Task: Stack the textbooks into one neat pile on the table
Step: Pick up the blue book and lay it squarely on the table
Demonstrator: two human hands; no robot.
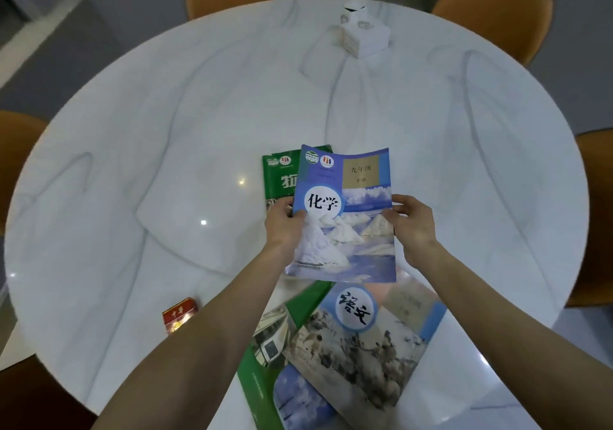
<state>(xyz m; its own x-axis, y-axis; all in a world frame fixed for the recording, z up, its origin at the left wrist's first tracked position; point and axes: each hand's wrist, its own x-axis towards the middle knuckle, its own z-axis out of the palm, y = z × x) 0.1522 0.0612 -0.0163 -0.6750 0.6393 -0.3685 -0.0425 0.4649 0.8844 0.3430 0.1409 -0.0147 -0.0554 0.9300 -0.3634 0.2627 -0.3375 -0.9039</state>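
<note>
A blue chemistry textbook (351, 224) with white salt mounds on its cover is held above the table, tilted slightly. My left hand (283, 222) grips its left edge and my right hand (413, 222) grips its right edge. Beneath it, a green textbook (278, 177) lies flat on the white marble table (166, 131), mostly covered by the blue one. Nearer to me, a Chinese-language textbook (361, 346) with an ink painting lies askew across another green textbook (262, 373) and a blue-covered one (298, 403).
A red cigarette pack (179, 315) lies near the table's left front edge. A white tissue box (363, 36) stands at the far side. Orange chairs (494, 8) ring the round table.
</note>
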